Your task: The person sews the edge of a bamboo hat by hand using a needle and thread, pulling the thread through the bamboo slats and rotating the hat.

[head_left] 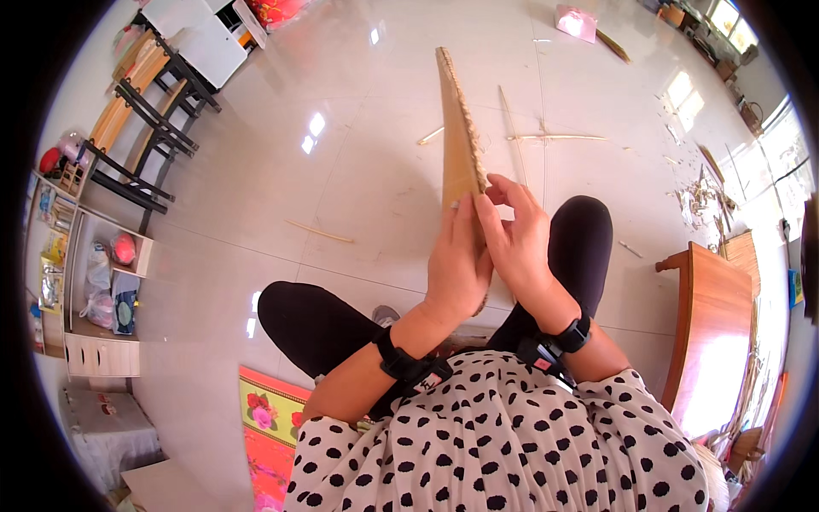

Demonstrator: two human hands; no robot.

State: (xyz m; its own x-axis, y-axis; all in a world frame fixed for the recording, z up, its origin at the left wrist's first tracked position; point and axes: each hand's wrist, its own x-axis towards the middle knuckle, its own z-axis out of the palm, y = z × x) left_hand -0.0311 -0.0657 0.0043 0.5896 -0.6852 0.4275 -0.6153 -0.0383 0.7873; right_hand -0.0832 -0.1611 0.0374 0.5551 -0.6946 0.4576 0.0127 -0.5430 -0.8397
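I hold a long, flat tan panel [459,111] upright on its edge between my knees, with a braided rim along its right side and its far end pointing away from me. My left hand [454,261] grips it low on the left face, fingers along the surface. My right hand [514,239] is closed on the braided edge, thumb and fingertips pressing there. Part of the panel is hidden behind both hands. Thin pale strips [556,136] lie on the floor beyond the panel.
A low wooden table [708,333] stands at my right, near a pile of scraps [699,196]. At left are shelves [107,343] with bags and stacked dark-legged benches [128,119]. A floral mat [269,461] lies at my lower left. A pink box [576,21] sits farther off.
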